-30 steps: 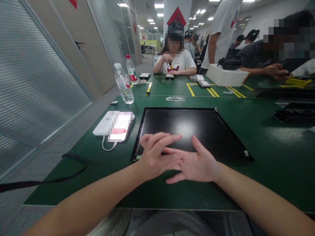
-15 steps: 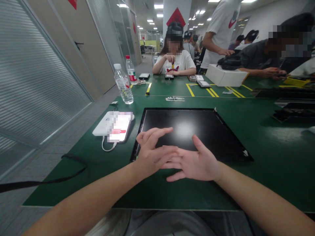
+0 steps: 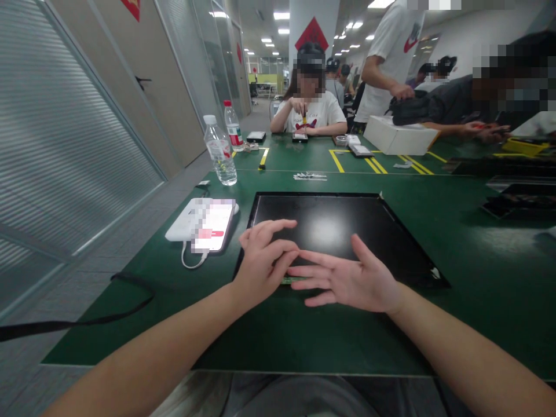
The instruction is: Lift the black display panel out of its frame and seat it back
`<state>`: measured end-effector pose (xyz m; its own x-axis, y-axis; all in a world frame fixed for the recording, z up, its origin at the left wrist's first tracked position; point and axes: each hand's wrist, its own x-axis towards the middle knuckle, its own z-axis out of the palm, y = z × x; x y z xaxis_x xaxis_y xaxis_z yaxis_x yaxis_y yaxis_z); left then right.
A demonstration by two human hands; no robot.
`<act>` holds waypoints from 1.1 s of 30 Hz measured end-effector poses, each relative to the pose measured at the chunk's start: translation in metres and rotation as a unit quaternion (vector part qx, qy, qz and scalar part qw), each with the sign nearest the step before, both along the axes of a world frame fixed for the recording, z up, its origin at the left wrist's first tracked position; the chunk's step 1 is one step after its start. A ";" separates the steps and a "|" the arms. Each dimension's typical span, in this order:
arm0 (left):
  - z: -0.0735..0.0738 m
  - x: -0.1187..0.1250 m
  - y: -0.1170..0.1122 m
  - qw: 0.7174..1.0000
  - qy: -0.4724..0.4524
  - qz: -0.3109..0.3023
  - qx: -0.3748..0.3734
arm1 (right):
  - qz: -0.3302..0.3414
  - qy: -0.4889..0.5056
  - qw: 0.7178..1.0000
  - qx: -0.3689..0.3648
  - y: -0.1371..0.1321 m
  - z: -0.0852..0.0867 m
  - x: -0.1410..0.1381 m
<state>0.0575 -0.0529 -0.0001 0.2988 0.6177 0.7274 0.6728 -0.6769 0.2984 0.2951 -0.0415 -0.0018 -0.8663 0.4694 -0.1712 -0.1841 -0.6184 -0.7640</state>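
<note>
Two hands (image 3: 263,263) (image 3: 362,281), one apparent screen (image 3: 332,229).

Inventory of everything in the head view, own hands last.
tabletop: 1, green, across view
flat panel: 1, black, centre
phone: 1, white screen, left of panel
slab: 1, white, beside phone
cable: 1, white, at phone
bottles: 2, clear, far left
strips: several, white, beyond panel
box: 1, white, far right
bag: 1, black, by box
small units: at least 3, dark, far side
dark parts: several, black, right
strap: 1, black, left
door: 1, beige, left
people: several, mixed clothing, beyond
right hand: 1, bare, palm up
left hand: 1, bare, at right index fingertip
</note>
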 end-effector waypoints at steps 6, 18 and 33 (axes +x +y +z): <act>-0.001 -0.034 0.032 0.999 0.016 0.048 0.007 | -0.205 -0.153 0.959 0.124 0.029 0.022 0.049; -0.005 -0.068 0.054 0.952 0.166 0.204 -0.158 | -0.381 -0.645 0.574 0.332 0.080 -0.006 0.149; -0.019 -0.063 0.054 0.895 0.234 0.234 -0.299 | -0.300 -0.732 0.520 0.322 0.083 -0.021 0.176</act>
